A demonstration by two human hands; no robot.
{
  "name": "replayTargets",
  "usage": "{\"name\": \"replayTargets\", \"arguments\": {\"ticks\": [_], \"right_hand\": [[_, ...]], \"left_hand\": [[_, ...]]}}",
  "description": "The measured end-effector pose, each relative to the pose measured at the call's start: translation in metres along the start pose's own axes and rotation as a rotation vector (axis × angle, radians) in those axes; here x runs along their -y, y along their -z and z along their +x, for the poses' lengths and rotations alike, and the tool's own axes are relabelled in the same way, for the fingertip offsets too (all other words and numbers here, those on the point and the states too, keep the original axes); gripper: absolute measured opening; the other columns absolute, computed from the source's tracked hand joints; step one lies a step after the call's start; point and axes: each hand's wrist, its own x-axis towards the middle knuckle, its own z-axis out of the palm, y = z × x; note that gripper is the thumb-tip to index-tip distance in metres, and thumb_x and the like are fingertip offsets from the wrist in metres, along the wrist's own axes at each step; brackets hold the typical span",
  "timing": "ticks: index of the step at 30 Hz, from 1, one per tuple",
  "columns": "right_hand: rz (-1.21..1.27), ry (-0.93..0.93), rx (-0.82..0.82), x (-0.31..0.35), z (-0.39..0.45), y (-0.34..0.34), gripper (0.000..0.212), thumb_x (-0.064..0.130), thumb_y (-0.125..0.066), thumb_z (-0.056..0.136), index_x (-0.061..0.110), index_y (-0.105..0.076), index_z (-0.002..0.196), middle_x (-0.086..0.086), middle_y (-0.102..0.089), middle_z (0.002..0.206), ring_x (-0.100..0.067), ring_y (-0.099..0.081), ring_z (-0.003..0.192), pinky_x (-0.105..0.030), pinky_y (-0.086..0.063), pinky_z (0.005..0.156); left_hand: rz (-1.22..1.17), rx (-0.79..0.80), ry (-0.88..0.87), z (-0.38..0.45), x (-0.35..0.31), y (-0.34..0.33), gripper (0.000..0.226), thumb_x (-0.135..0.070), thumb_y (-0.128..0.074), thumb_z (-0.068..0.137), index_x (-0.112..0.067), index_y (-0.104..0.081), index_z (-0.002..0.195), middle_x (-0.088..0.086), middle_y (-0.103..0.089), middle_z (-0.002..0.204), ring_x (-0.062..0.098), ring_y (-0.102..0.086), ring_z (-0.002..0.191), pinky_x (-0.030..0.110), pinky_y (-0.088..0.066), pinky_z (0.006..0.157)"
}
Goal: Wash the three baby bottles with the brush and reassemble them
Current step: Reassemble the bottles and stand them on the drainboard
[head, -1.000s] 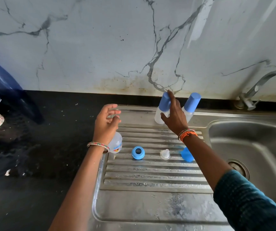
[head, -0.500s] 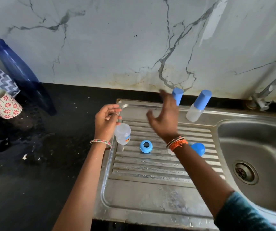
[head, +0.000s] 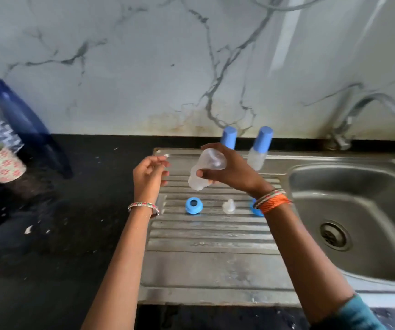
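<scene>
Right now my right hand grips the open, clear bottle body, thumb under it and fingers curled over the top, holding it tilted in the air above the ribbed steel drainboard. My left hand hovers just beside it to the left, fingers loosely curled and holding nothing, not touching the bottle. Below the held bottle, three loose parts lie on the drainboard ribs in a row: a blue screw ring on the left, a clear teat in the middle, and a blue cap on the right, mostly hidden behind my right wrist. Behind my right hand, at the back edge of the drainboard, two assembled bottles stand upright with blue caps on: the nearer one shows only its cap above my fingers, the other stands clear of my hand to the right. The sink basin lies to the right of the drainboard, with a tap at its back corner against the marble wall. Off to the left, on the dark desk, a dark blue bottle stands by the wall, with a patterned cup near it at the frame edge, both blurred.
</scene>
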Motion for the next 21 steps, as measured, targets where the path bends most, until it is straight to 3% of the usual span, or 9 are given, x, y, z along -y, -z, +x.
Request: {"name": "replayTargets", "arguments": {"ticks": [3,6,7,10,13,15,18,20,21], "right_hand": [[0.264,-0.047,0.005,-0.007,-0.056,0.065,0.052,0.021,-0.078,0.077,0.024,-0.056,0.124,-0.002,-0.062,0.107,-0.017,-0.064,0.093,-0.035,-0.059,0.077],[0.605,-0.226,-0.03,-0.053,-0.112,0.109,0.062,0.036,-0.082,0.065,0.021,-0.059,0.12,-0.007,-0.065,0.109,-0.021,-0.063,0.094,-0.037,-0.053,0.081],[0.582,-0.355,-0.123,-0.074,-0.124,0.115,0.07,0.043,-0.085,0.058,0.02,-0.059,0.119,-0.013,-0.065,0.116,-0.026,-0.063,0.097,-0.041,-0.051,0.087],[-0.286,-0.775,-0.55,-0.123,-0.152,0.128,0.067,0.037,-0.081,0.069,0.017,-0.053,0.126,-0.015,-0.058,0.127,-0.032,-0.055,0.115,-0.043,-0.036,0.103],[-0.101,-0.591,-0.841,-0.119,-0.164,0.163,0.06,0.031,-0.083,0.069,0.009,-0.057,0.118,-0.005,-0.063,0.106,-0.02,-0.06,0.097,-0.024,-0.043,0.078],[0.112,-0.448,-0.801,-0.105,-0.169,0.182,0.043,0.028,-0.081,0.074,0.01,-0.059,0.105,0.0,-0.065,0.089,-0.01,-0.062,0.072,-0.022,-0.049,0.062],[0.455,-0.362,-0.653,-0.106,-0.178,0.193,0.024,0.024,-0.07,0.085,0.017,-0.059,0.105,0.001,-0.067,0.088,-0.011,-0.064,0.069,-0.027,-0.053,0.063],[0.399,-0.514,-0.588,-0.119,-0.175,0.188,0.025,0.027,-0.07,0.084,0.018,-0.059,0.103,-0.009,-0.065,0.097,-0.018,-0.065,0.072,-0.032,-0.052,0.064],[0.183,-0.64,-0.578,-0.126,-0.171,0.186,0.032,0.029,-0.073,0.081,0.015,-0.057,0.105,-0.014,-0.063,0.103,-0.023,-0.067,0.079,-0.036,-0.051,0.069]], "left_hand": [[-0.009,0.171,0.06,-0.022,0.0,-0.055,0.021,-0.002,-0.052,0.09,-0.019,-0.063,0.084,-0.002,-0.069,0.079,0.004,-0.061,0.06,0.022,-0.049,0.052],[-0.014,0.362,0.106,-0.047,0.007,-0.103,0.024,0.002,-0.049,0.09,-0.018,-0.062,0.084,-0.006,-0.069,0.07,0.002,-0.06,0.056,0.021,-0.047,0.05],[-0.009,0.421,0.116,-0.054,0.009,-0.116,0.025,0.002,-0.049,0.091,-0.017,-0.063,0.084,-0.007,-0.07,0.068,0.003,-0.06,0.056,0.021,-0.046,0.05],[0.068,0.557,0.103,-0.078,0.016,-0.147,0.027,0.002,-0.047,0.093,-0.018,-0.064,0.084,-0.008,-0.07,0.068,0.003,-0.06,0.056,0.02,-0.047,0.049],[0.129,0.619,0.077,-0.091,0.02,-0.17,0.03,0.002,-0.045,0.093,-0.02,-0.064,0.083,-0.01,-0.07,0.067,0.001,-0.06,0.055,0.018,-0.047,0.049],[0.174,0.604,0.032,-0.097,0.02,-0.179,0.03,0.002,-0.046,0.091,-0.02,-0.064,0.082,-0.009,-0.069,0.071,0.001,-0.06,0.06,0.016,-0.047,0.049],[0.26,0.599,-0.114,-0.105,0.027,-0.192,0.026,0.007,-0.051,0.084,-0.015,-0.064,0.088,-0.004,-0.068,0.088,-0.005,-0.062,0.074,0.014,-0.05,0.066],[0.26,0.618,-0.103,-0.111,0.026,-0.198,0.028,0.01,-0.049,0.084,-0.013,-0.063,0.09,-0.002,-0.067,0.09,-0.01,-0.059,0.068,0.011,-0.048,0.059],[0.261,0.619,-0.091,-0.112,0.026,-0.201,0.028,0.01,-0.047,0.084,-0.012,-0.063,0.09,-0.003,-0.066,0.089,-0.01,-0.059,0.066,0.01,-0.046,0.054]]}}
